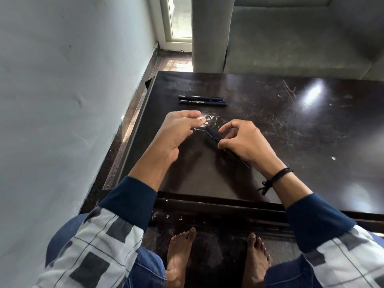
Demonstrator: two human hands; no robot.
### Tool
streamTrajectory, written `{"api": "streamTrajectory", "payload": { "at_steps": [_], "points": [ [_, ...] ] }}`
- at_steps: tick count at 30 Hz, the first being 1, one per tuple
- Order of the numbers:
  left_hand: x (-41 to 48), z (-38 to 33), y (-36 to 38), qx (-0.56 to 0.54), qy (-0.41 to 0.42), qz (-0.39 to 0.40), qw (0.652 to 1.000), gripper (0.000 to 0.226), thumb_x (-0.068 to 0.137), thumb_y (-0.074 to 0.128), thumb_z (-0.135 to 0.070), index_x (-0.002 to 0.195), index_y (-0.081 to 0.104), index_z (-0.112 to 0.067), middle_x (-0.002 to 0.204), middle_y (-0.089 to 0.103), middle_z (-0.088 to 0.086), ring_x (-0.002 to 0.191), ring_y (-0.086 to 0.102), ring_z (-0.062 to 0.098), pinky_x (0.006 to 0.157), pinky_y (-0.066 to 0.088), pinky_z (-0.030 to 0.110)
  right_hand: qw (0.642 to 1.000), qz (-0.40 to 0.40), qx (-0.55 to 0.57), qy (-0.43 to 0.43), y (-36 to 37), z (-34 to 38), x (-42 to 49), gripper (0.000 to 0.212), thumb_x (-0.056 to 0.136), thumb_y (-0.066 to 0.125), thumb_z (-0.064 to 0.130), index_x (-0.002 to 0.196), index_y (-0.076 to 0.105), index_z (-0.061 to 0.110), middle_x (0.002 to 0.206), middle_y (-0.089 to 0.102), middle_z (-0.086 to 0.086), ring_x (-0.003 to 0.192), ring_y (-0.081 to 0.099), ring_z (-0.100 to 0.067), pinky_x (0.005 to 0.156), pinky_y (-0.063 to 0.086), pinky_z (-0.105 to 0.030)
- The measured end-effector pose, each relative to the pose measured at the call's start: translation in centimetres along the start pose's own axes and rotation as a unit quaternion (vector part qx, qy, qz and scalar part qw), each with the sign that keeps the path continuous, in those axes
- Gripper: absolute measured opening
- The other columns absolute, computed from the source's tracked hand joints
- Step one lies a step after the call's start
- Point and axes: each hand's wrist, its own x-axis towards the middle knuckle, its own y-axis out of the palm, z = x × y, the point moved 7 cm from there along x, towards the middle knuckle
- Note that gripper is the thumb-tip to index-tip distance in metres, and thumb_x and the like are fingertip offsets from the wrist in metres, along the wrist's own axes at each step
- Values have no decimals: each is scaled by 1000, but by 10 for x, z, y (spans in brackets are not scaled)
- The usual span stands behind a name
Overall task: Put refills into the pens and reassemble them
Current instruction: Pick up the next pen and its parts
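Right hand [243,140] over the surface's [291,132] near-left part, grip pinching a dark pen barrel [212,135] that's angled at the left hand [176,132]. That one's curled fingertips pinch a small clear bit [202,119], can't tell what. Two other pens [202,101] lie side by side toward the far-left corner.

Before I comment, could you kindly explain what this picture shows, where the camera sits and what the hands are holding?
There is no machine here: a person wears a wide-angle camera on the head, looking down at their own hands. The right hand grips a dark pen above a dark, scratched table. The left hand curls its fingers by the pen's tip, near something small and shiny; it is too blurred to tell whether that is held. Two more dark pens lie side by side farther back.
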Motion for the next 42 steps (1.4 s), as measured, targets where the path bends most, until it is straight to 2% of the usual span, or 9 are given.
{"api": "streamTrajectory", "payload": {
  "at_steps": [3, 7, 9, 13, 18, 26, 31, 39, 42],
  "points": [
    [-5, 7, 9, 7, -31, 22, 999, 34, 84, 78, -12, 117, 70, -9, 96, 73, 5, 84, 71, 16, 76, 61, 25, 991, 24, 131, 3, 7, 7, -1, 17, 81, 71, 6, 92, 70, 19, 78, 74, -9, 64, 71, -16, 64, 60, -33],
    [-9, 6, 12, -53, -38, 10, 998, 24, 85, 72, 4, 107, 69, -5, 88, 71, 14, 72, 72, 21, 65, 62, 25, 989, 10, 147, -25, 11, 12, -1, 13, 89, 67, 8, 92, 68, 21, 79, 65, -4, 59, 70, -13, 54, 55, -28],
    [-8, 5, 11, -77, -44, 6, 996, 19, 85, 73, 3, 101, 67, -6, 92, 72, 20, 72, 73, 23, 65, 62, 26, 991, -8, 115, -60, 10, 16, -2, 12, 90, 70, 12, 93, 68, 23, 78, 65, 0, 58, 67, -10, 54, 53, -25],
    [-10, 2, 12, -108, -45, 21, 993, 23, 84, 76, -1, 105, 66, -2, 90, 70, 14, 73, 74, 22, 67, 62, 27, 991, -43, 63, -107, 7, 20, -5, 8, 91, 72, 22, 98, 69, 24, 87, 71, 4, 71, 67, -17, 67, 53, -30],
    [-8, 4, 13, -123, -46, 15, 991, 25, 85, 73, 3, 109, 64, 1, 82, 70, 10, 71, 74, 21, 68, 62, 28, 989, -49, 35, -136, 10, 23, -8, 6, 95, 67, 20, 98, 65, 26, 83, 68, 13, 73, 60, -6, 75, 53, -31],
    [-11, 8, 20, -159, -58, 32, 985, 15, 89, 67, 4, 102, 62, -2, 85, 72, 13, 72, 74, 20, 68, 62, 28, 976, -74, -75, -189, 9, 36, -22, 6, 98, 56, 23, 103, 53, 24, 85, 66, 2, 77, 59, -27, 68, 52, -41],
    [-12, 8, 18, -164, -57, 33, 984, 15, 89, 68, 3, 103, 64, -1, 85, 72, 13, 74, 74, 20, 69, 62, 28, 974, -84, -87, -193, 8, 38, -24, 6, 97, 55, 25, 99, 50, 27, 73, 61, 4, 69, 56, -27, 62, 52, -42],
    [-12, 6, 16, -157, -50, 25, 986, 14, 89, 67, 5, 101, 63, -1, 79, 71, 9, 70, 74, 19, 67, 62, 28, 981, -95, -84, -145, 7, 28, -18, 10, 96, 58, 38, 105, 56, 33, 68, 58, 9, 75, 61, -27, 63, 44, -34],
    [-11, 5, 15, -151, -46, 18, 987, 19, 89, 68, 4, 107, 63, 1, 83, 71, 12, 73, 74, 21, 69, 63, 29, 983, -81, -86, -143, 11, 29, -18, 15, 98, 55, 41, 112, 57, 35, 79, 66, 7, 83, 64, -30, 69, 50, -39]
  ]
}}
